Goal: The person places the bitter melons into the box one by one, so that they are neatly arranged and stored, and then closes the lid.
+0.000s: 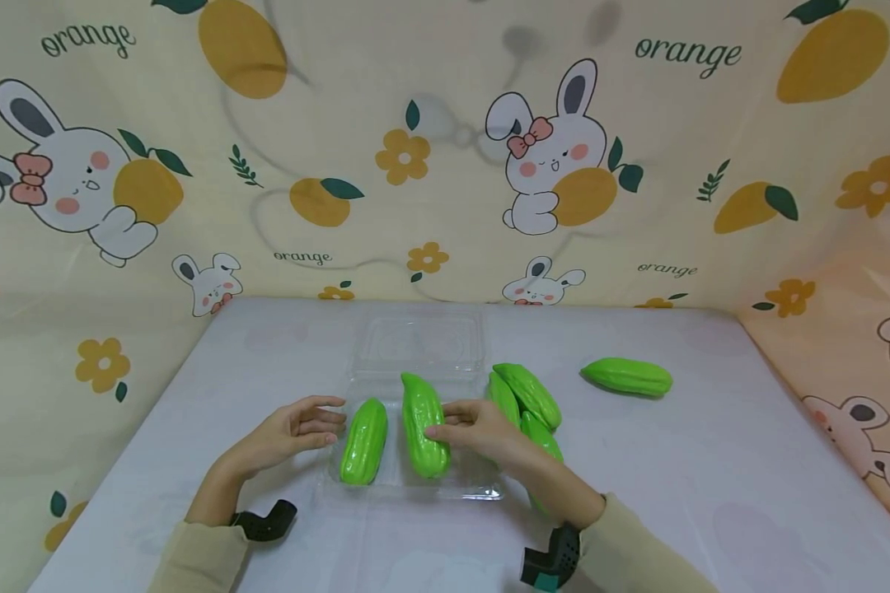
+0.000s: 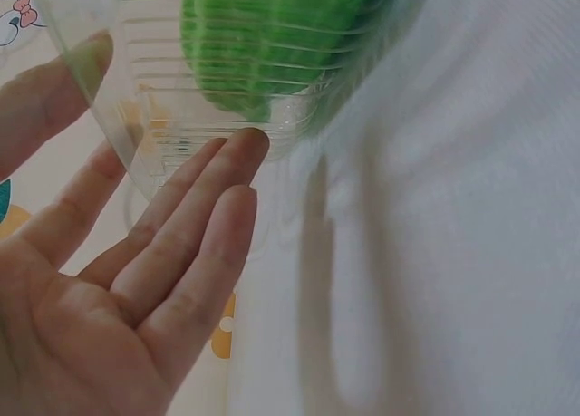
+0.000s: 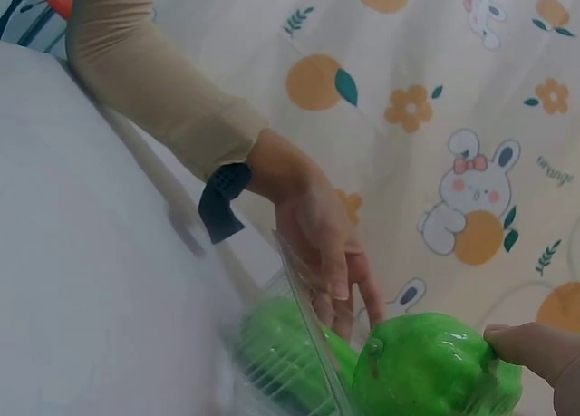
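Note:
A glossy green ridged toy gourd (image 1: 424, 428) is pinched between the thumb and fingers of my right hand (image 1: 482, 428), over the clear plastic box (image 1: 408, 492). In the right wrist view the thumb (image 3: 535, 348) presses on that gourd (image 3: 435, 366). Another green gourd (image 1: 364, 442) lies in the left part of the box, seen through the ribbed wall in the left wrist view. My left hand (image 1: 297, 430) is at the box's left side, fingers loosely extended and fingertips right at the wall. It holds nothing.
The box's transparent lid (image 1: 419, 342) lies folded back behind it. Several more green gourds (image 1: 528, 395) are grouped to the right of the box, partly hidden by my right forearm. One gourd (image 1: 626, 376) lies farther right on the white table (image 1: 682, 486). A printed cloth (image 1: 445, 165) hangs behind.

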`<state>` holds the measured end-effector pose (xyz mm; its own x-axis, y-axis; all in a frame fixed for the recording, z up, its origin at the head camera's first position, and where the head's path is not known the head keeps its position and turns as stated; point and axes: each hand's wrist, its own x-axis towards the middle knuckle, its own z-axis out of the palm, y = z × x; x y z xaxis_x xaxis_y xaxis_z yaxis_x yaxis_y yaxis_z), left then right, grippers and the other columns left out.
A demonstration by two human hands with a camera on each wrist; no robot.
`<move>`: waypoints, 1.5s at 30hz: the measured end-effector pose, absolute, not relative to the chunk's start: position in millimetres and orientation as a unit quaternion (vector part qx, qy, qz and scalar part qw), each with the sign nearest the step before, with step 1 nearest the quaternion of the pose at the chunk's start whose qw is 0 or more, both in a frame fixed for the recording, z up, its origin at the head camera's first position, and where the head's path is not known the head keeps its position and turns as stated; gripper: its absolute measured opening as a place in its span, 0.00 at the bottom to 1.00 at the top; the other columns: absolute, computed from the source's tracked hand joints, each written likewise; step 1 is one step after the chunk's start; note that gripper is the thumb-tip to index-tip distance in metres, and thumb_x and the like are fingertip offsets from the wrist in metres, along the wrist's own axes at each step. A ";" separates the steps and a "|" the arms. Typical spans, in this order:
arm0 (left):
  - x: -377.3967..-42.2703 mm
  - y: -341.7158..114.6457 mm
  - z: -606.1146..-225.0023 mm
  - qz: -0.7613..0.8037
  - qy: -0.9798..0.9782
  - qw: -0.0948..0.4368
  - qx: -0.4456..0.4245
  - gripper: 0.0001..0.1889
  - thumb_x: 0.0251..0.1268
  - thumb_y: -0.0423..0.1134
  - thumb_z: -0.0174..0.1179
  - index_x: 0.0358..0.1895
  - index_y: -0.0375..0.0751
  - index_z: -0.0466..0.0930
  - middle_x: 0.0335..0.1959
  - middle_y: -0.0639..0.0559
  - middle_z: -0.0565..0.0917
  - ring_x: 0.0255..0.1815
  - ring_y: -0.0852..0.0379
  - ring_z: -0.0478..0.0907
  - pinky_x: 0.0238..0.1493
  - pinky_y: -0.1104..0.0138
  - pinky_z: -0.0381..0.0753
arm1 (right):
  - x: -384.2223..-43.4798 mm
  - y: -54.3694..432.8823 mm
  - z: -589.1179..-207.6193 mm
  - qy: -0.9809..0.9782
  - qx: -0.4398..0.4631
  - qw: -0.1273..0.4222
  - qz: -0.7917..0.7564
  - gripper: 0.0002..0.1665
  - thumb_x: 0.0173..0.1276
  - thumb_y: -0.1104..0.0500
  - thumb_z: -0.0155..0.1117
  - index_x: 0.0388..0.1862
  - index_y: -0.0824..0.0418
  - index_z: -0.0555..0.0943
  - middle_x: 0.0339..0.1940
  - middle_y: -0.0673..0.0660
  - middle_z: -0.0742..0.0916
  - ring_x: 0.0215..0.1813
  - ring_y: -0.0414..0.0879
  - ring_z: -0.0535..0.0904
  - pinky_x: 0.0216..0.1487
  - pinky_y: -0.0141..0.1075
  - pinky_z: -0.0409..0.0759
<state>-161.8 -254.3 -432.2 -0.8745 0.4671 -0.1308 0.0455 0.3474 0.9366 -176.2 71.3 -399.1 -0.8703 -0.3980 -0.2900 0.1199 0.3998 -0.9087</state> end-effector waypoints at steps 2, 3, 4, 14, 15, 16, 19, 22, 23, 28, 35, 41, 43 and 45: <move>-161.9 -254.0 -432.4 0.548 0.798 0.192 0.161 0.33 0.68 0.41 0.59 0.70 0.29 0.58 0.64 0.24 0.71 0.64 0.32 0.72 0.55 0.71 0.81 | -177.0 69.4 -401.1 0.802 -0.095 0.242 -0.537 0.38 0.60 0.49 0.71 0.63 0.70 0.73 0.55 0.64 0.85 0.52 0.47 0.83 0.55 0.41 0.82; -161.9 -253.9 -432.5 0.548 0.798 0.192 0.161 0.33 0.68 0.41 0.59 0.70 0.29 0.58 0.64 0.24 0.71 0.64 0.32 0.73 0.55 0.71 0.81 | -177.1 68.3 -402.0 0.802 -0.100 0.244 -0.536 0.38 0.60 0.49 0.71 0.63 0.70 0.73 0.54 0.64 0.85 0.52 0.47 0.83 0.55 0.41 0.82; -161.9 -253.7 -432.4 0.548 0.798 0.192 0.161 0.33 0.68 0.41 0.59 0.70 0.30 0.58 0.64 0.24 0.71 0.64 0.32 0.73 0.55 0.71 0.81 | -177.2 67.0 -402.9 0.802 -0.103 0.244 -0.536 0.38 0.60 0.49 0.71 0.62 0.70 0.73 0.53 0.64 0.86 0.51 0.47 0.83 0.54 0.40 0.82; -161.3 -252.8 -431.1 0.544 0.802 0.192 0.157 0.33 0.68 0.42 0.59 0.70 0.30 0.58 0.64 0.25 0.71 0.64 0.32 0.73 0.56 0.69 0.81 | -175.4 56.0 -407.9 0.799 -0.105 0.247 -0.538 0.35 0.61 0.52 0.70 0.59 0.73 0.74 0.51 0.66 0.86 0.49 0.48 0.84 0.53 0.40 0.82; -161.3 -252.8 -431.0 0.544 0.802 0.192 0.156 0.33 0.67 0.42 0.59 0.70 0.30 0.58 0.64 0.25 0.71 0.64 0.32 0.73 0.56 0.69 0.81 | -175.3 55.3 -408.6 0.799 -0.103 0.247 -0.539 0.34 0.61 0.52 0.70 0.59 0.73 0.75 0.51 0.66 0.86 0.49 0.48 0.84 0.54 0.41 0.82; -161.3 -252.8 -431.0 0.544 0.802 0.192 0.156 0.33 0.67 0.42 0.60 0.70 0.30 0.58 0.64 0.25 0.71 0.64 0.32 0.73 0.56 0.69 0.81 | -175.1 54.6 -409.2 0.800 -0.099 0.247 -0.538 0.35 0.61 0.51 0.70 0.59 0.72 0.75 0.51 0.66 0.86 0.50 0.49 0.84 0.54 0.41 0.82; -161.2 -252.7 -430.9 0.544 0.802 0.192 0.155 0.33 0.67 0.42 0.60 0.70 0.30 0.58 0.64 0.25 0.71 0.64 0.32 0.73 0.56 0.69 0.81 | -175.2 52.4 -410.9 0.802 -0.092 0.249 -0.535 0.36 0.61 0.50 0.70 0.61 0.71 0.74 0.53 0.65 0.86 0.52 0.50 0.83 0.55 0.43 0.82; -161.3 -252.7 -431.1 0.543 0.802 0.192 0.157 0.33 0.67 0.42 0.60 0.70 0.30 0.58 0.64 0.25 0.71 0.64 0.32 0.73 0.56 0.69 0.81 | -175.4 49.8 -412.9 0.806 -0.086 0.251 -0.529 0.38 0.60 0.48 0.71 0.62 0.70 0.74 0.54 0.64 0.85 0.53 0.51 0.83 0.57 0.45 0.81; -161.4 -252.6 -431.2 0.543 0.802 0.192 0.157 0.33 0.67 0.42 0.60 0.70 0.30 0.58 0.64 0.25 0.71 0.64 0.32 0.73 0.56 0.69 0.81 | -175.5 48.9 -413.6 0.807 -0.085 0.250 -0.528 0.38 0.60 0.49 0.71 0.62 0.71 0.74 0.54 0.64 0.85 0.53 0.51 0.83 0.57 0.45 0.81; -161.9 -252.6 -432.3 0.544 0.801 0.192 0.159 0.33 0.67 0.42 0.59 0.70 0.30 0.58 0.64 0.25 0.71 0.64 0.31 0.73 0.56 0.70 0.81 | -176.3 45.0 -417.6 0.808 -0.075 0.247 -0.529 0.38 0.60 0.49 0.71 0.61 0.71 0.74 0.52 0.64 0.86 0.51 0.50 0.84 0.59 0.46 0.80; -161.9 -252.5 -432.5 0.542 0.803 0.190 0.158 0.33 0.68 0.42 0.59 0.70 0.30 0.58 0.64 0.24 0.71 0.64 0.32 0.73 0.56 0.69 0.81 | -177.6 41.8 -422.4 0.798 -0.060 0.253 -0.544 0.39 0.59 0.50 0.72 0.62 0.72 0.72 0.53 0.64 0.85 0.51 0.49 0.83 0.59 0.46 0.80; -161.6 -252.3 -431.6 0.542 0.803 0.187 0.161 0.33 0.68 0.41 0.59 0.70 0.30 0.58 0.64 0.24 0.71 0.64 0.32 0.73 0.56 0.69 0.81 | -177.3 40.3 -425.1 0.794 -0.061 0.251 -0.550 0.35 0.59 0.52 0.72 0.59 0.73 0.74 0.48 0.64 0.87 0.44 0.45 0.83 0.53 0.41 0.82; -161.3 -252.5 -431.4 0.542 0.803 0.188 0.162 0.32 0.68 0.41 0.59 0.70 0.30 0.58 0.64 0.24 0.71 0.64 0.32 0.73 0.56 0.69 0.81 | -177.2 40.0 -425.7 0.791 -0.063 0.253 -0.553 0.35 0.59 0.52 0.72 0.59 0.74 0.74 0.46 0.64 0.87 0.42 0.44 0.84 0.51 0.41 0.83; -161.1 -252.8 -431.3 0.542 0.802 0.188 0.163 0.32 0.68 0.41 0.59 0.70 0.30 0.58 0.64 0.25 0.71 0.64 0.32 0.73 0.56 0.70 0.81 | -176.9 39.6 -426.4 0.791 -0.062 0.257 -0.552 0.36 0.60 0.52 0.72 0.59 0.75 0.73 0.46 0.64 0.87 0.41 0.43 0.84 0.51 0.41 0.83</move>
